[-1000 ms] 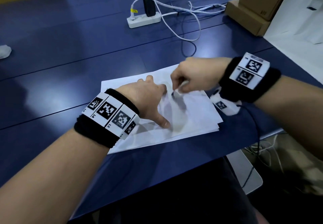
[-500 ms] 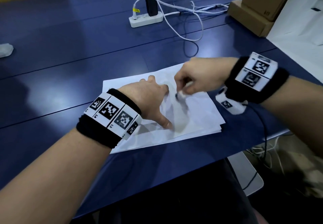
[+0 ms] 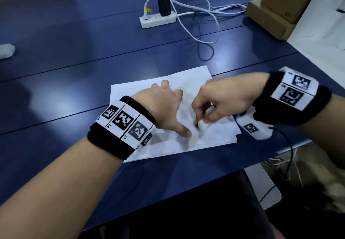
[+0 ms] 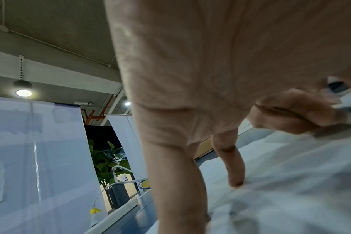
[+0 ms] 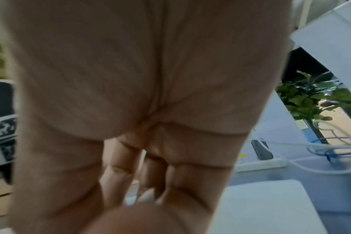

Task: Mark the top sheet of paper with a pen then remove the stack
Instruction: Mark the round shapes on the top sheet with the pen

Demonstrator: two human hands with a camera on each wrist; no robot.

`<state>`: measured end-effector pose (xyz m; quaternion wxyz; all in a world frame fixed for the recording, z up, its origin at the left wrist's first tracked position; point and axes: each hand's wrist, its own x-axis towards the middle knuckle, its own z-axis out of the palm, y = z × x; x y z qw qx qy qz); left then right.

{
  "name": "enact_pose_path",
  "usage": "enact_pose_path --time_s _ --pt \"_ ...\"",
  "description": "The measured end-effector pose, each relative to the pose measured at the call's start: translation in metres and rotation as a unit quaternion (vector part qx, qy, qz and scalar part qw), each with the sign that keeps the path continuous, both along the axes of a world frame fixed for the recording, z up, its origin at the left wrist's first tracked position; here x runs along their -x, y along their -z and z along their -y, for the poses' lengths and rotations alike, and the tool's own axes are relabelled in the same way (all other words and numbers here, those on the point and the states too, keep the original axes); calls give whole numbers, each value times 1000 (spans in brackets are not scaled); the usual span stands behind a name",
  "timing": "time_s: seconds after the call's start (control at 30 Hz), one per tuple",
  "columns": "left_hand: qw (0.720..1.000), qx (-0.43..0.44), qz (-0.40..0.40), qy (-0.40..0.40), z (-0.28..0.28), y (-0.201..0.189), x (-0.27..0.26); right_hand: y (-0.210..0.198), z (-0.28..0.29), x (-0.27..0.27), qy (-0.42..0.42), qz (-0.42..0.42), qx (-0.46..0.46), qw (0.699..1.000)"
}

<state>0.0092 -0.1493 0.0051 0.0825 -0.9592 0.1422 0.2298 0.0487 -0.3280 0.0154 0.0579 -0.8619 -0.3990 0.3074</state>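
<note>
— Stack of paper [image 3: 160, 146]? Where?
— Flat on the blue worktop [image 3: 74, 74], near the front edge, under both hands.
— Left hand [image 3: 164, 106]?
— Spread on the top sheet [image 3: 214, 134], fingers [image 4: 233, 166] straight and apart, pressing down.
— Right hand [image 3: 224, 98]?
— Curled, fingers [image 3: 197, 108] clamped on a pen [image 3: 202, 124], tip touching the top sheet just beside the left thumb.
— Farther back?
— White power strip [image 3: 158, 19], cables, cardboard box [image 3: 270, 20].
</note>
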Motion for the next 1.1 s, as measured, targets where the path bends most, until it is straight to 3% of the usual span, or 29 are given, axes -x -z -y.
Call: enact_pose_path --time_s 0.07,0.23,0.4,0.6,0.77,0.97,1.1 --pt "1000 -2 0 1 3 0 1 -2 -2 -3 1 4 -3 1000" --pt "1000 -8 -4 -1 5 -2 0 -3 -1 -34 59 142 -42 987" --pt "999 6 19 46 7 2 -1 0 4 -1 -10 3 10 1000" --pt "999 19 12 44 6 1 -2 -1 7 -36 67 146 -44 986" --pt "998 29 6 49 7 2 -3 1 9 3 4 12 -1 1000" --pt "999 20 -1 41 8 2 -4 1 11 -31 98 122 -52 986" --pt "999 24 -4 42 8 2 -5 2 13 -8 56 33 -16 998"
